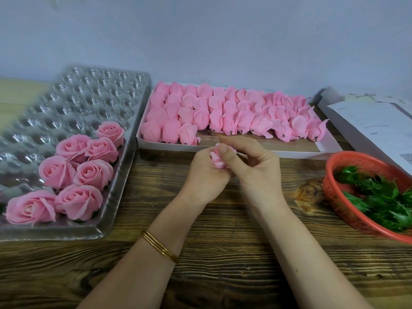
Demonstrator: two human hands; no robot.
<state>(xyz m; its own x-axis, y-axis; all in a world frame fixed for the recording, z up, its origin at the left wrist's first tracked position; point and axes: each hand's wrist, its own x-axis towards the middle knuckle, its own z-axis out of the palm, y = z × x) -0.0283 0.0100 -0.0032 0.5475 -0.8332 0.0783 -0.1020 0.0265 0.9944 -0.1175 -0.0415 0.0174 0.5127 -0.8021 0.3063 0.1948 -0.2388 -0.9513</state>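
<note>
The pink rose head (217, 162) sits between both hands, above the table (223, 253). The left hand (204, 178) cups it from below with curled fingers. The right hand (256, 168) pinches its upper petals, thumb on top. The flower is probably light and soft, and its thin petals are likely to crease or tear under pressure. Grip at the base, not at the petal edges. Finished roses (87, 172) lie left of the left hand.

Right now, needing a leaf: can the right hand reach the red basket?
Probably yes: the open red basket sits beside the right hand, bare table between, though that hand pinches the pink rose.
</note>
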